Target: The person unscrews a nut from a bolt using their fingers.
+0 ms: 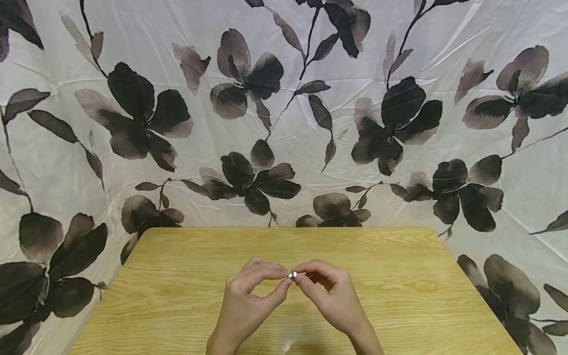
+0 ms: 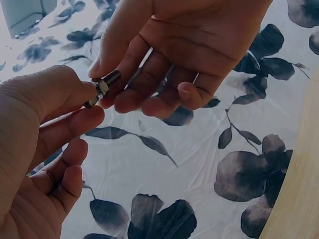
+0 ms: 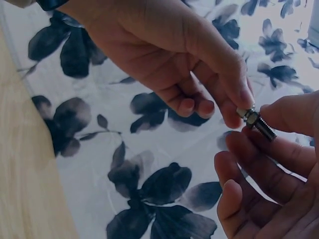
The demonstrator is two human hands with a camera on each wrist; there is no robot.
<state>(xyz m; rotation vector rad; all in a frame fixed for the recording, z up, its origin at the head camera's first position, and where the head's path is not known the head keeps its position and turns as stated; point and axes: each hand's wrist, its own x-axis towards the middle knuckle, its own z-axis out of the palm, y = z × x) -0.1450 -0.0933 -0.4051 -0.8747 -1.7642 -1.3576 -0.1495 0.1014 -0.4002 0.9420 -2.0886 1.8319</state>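
Observation:
A small silver metal bolt (image 1: 292, 275) is held between my two hands above the table. My left hand (image 1: 248, 291) pinches its head end between thumb and forefinger. A hex nut (image 3: 252, 119) sits on the bolt close to the head, and the bare thread sticks out beyond it towards the right hand. My right hand (image 1: 335, 296) has thumb and forefinger on either side of the nut, pinching it. The other fingers of both hands are loosely bent. Fingertips cover most of the bolt's head.
Beneath the hands is a light wood-grain table (image 1: 177, 296) with rounded far corners. A white cloth (image 1: 284, 123) with dark flower prints hangs behind it and along both sides. At the top of the right wrist view, a dark band (image 3: 51, 3) shows on the left wrist.

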